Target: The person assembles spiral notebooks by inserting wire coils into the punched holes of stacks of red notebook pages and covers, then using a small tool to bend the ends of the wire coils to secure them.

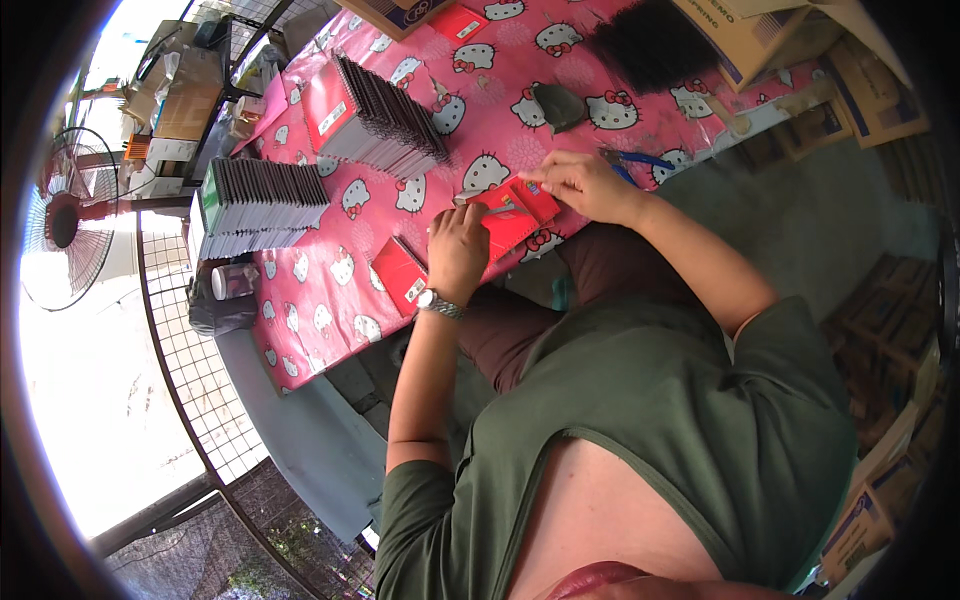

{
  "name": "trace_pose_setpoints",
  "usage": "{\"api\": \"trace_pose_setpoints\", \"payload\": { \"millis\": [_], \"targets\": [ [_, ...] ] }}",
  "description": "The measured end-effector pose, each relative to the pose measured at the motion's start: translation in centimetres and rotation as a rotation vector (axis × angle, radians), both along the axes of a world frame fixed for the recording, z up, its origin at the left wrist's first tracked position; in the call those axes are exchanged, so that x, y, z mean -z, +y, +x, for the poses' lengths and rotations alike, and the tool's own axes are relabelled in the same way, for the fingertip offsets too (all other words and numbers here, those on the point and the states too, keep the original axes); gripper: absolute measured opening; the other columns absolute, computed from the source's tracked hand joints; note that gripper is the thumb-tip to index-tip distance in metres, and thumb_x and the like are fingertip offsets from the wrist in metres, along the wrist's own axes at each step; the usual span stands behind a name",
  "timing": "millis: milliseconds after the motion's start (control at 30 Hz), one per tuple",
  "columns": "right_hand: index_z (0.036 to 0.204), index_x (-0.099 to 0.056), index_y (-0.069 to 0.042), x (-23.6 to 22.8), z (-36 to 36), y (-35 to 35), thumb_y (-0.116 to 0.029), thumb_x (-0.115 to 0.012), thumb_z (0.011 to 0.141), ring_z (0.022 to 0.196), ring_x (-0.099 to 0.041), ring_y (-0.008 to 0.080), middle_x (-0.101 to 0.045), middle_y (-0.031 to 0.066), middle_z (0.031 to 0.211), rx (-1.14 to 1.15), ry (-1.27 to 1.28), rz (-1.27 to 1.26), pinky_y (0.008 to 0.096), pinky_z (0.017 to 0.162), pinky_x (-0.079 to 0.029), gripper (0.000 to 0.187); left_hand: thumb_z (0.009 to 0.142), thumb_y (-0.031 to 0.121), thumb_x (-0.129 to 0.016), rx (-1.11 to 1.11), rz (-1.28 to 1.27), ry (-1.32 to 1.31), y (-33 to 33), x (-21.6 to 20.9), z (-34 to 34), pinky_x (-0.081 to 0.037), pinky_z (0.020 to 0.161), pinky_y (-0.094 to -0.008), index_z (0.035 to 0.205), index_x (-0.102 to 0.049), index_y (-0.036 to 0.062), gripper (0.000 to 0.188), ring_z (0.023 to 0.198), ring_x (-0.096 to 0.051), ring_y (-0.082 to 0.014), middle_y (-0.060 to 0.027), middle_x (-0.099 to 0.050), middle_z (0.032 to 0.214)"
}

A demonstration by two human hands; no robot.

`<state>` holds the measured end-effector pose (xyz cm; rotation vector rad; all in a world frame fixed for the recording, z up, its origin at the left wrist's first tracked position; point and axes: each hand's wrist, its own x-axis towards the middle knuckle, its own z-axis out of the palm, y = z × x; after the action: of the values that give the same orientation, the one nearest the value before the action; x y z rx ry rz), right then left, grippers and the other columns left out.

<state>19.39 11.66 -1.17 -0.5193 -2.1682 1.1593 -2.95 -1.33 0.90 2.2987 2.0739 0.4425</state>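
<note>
Far notebook stack (375,118) and near notebook stack (262,205), left: apparently done. Red notebook (512,228): seemingly midway. Left hand (460,242) curled, right hand (588,187) bunched; can't tell grips.

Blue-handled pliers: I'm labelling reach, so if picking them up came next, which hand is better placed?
Right, probably: the right hand is nearer the blue-handled pliers, which lie close beside it. The left hand is farther off, across the red notebook.
</note>
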Motion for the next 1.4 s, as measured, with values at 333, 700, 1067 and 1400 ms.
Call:
{"api": "trace_pose_setpoints", "payload": {
  "millis": [333,700,1067,1400],
  "targets": [
    [0.108,-0.072,-0.011,0.3,-1.3,-0.6,-0.006,-0.065,0.089,0.084,-0.063,0.0216,-0.061,0.0068,0.09,-0.056,0.006,0.098,0.0345,0.073,-0.05,0.02,0.087,0.024,-0.064,-0.139,0.132,-0.001,-0.6,1.7,2.1,-0.04,0.092,-0.0456,0.103,-0.06,0.0091,0.022,0.098,-0.056,-0.0307,-0.0114,-0.061,0.099],
    [0.123,-0.055,-0.008,-1.4,-1.3,-0.4,-0.019,-0.058,0.096,0.078,-0.064,0.0297,-0.064,0.0148,0.09,-0.176,-0.144,-0.24,0.0417,0.07,-0.05,0.029,0.086,0.016,-0.063,-0.053,0.193,-0.037,0.0,1.6,4.3,-0.034,0.104,-0.049,0.117,-0.053,0.0077,0.033,0.105,-0.056,-0.0304,-0.0106,-0.06,0.107],
    [0.113,-0.055,-0.009,-3.9,-3.3,3.8,-0.011,-0.066,0.082,0.109,-0.059,0.0352,-0.056,0.0157,0.125,-0.229,-0.492,-0.014,0.0465,0.087,-0.048,0.033,0.086,0.02,-0.065,-0.081,0.133,0.002,-0.6,1.6,3.9,-0.033,0.104,-0.0511,0.111,-0.058,0.0115,0.027,0.103,-0.056,-0.0272,-0.0076,-0.06,0.104],
    [0.11,-0.071,-0.012,-3.5,-3.9,7.6,-0.017,-0.076,0.071,0.126,-0.048,0.0258,-0.048,0.0092,0.141,-0.606,-0.341,-0.165,0.0397,0.103,-0.039,0.04,0.083,0.022,-0.071,-0.269,0.124,-0.103,-2.3,2.8,2.3,-0.035,0.099,-0.0508,0.108,-0.061,0.011,0.03,0.108,-0.05,-0.0344,-0.0117,-0.057,0.11]
  ]
}}
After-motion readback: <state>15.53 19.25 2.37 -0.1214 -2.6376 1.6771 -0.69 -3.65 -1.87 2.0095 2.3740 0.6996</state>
